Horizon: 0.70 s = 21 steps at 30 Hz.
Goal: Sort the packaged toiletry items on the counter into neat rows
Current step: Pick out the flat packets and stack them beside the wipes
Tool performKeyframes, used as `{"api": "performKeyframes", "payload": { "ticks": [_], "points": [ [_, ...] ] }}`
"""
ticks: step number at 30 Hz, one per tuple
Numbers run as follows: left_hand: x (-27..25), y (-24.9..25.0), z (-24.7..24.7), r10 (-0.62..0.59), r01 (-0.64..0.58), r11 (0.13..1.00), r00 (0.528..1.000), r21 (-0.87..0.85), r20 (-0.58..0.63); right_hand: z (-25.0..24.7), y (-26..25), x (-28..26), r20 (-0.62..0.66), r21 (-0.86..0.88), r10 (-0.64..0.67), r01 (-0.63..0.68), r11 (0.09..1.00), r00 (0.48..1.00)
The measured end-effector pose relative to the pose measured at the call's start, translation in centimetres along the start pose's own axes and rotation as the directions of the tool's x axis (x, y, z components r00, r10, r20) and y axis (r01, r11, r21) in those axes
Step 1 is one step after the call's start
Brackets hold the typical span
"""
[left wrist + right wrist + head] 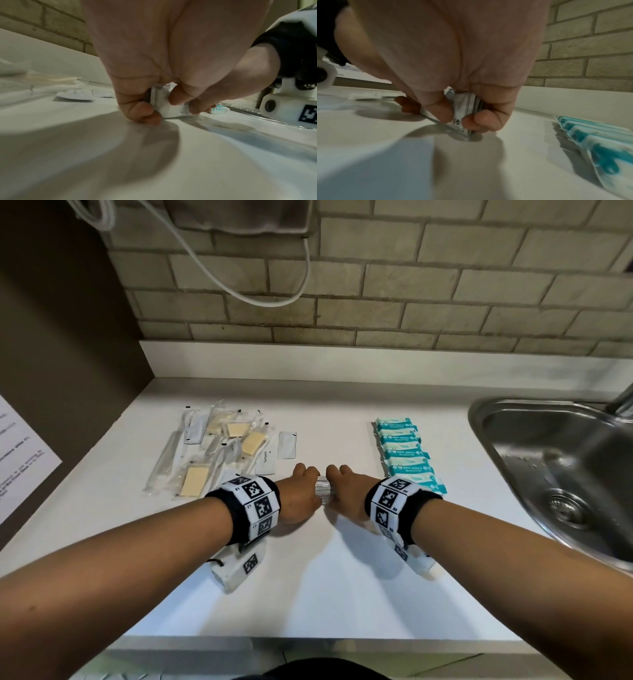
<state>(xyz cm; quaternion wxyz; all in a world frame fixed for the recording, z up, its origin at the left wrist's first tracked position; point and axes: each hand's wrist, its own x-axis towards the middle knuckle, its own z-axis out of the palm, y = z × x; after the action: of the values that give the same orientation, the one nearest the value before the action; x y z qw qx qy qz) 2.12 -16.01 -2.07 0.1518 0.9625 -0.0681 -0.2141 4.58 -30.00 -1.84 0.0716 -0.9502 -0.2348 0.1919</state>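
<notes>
Both hands hold a stack of small white sachets (pixel 323 491) standing on edge on the white counter (pixel 342 577), mid-counter. My left hand (pixel 301 494) pinches the stack's left end (pixel 164 106) with curled fingers and thumb. My right hand (pixel 346 494) pinches its right end (pixel 462 112) the same way. A neat row of overlapping teal wet-wipe packs (pixel 407 453) lies to the right (pixel 597 146). To the left lies a loose pile of clear-wrapped toothbrushes and yellow pads (pixel 212 450), with flat white sachets (pixel 287 444) beside it.
A steel sink (pixel 555 470) is set into the counter at the right. A brick wall (pixel 376 285) with a hanging white cable (pixel 267 299) runs along the back. A brown side panel with a printed sheet (pixel 24 450) closes the left.
</notes>
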Motion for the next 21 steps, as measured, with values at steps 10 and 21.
{"api": "performKeyframes", "payload": {
  "ticks": [10, 21],
  "points": [
    [0.7, -1.9, -5.2, 0.035, -0.071, 0.965, 0.989, -0.251, -0.144, -6.7, 2.3, 1.3, 0.066, 0.226, 0.053, -0.067, 0.972, 0.996],
    [7.5, -1.8, -10.7, -0.054, -0.080, 0.898, 0.957, -0.434, -0.287, -12.5, 5.3, 6.3, 0.063, 0.588, 0.155, -0.162, 0.792, 0.986]
  ]
}}
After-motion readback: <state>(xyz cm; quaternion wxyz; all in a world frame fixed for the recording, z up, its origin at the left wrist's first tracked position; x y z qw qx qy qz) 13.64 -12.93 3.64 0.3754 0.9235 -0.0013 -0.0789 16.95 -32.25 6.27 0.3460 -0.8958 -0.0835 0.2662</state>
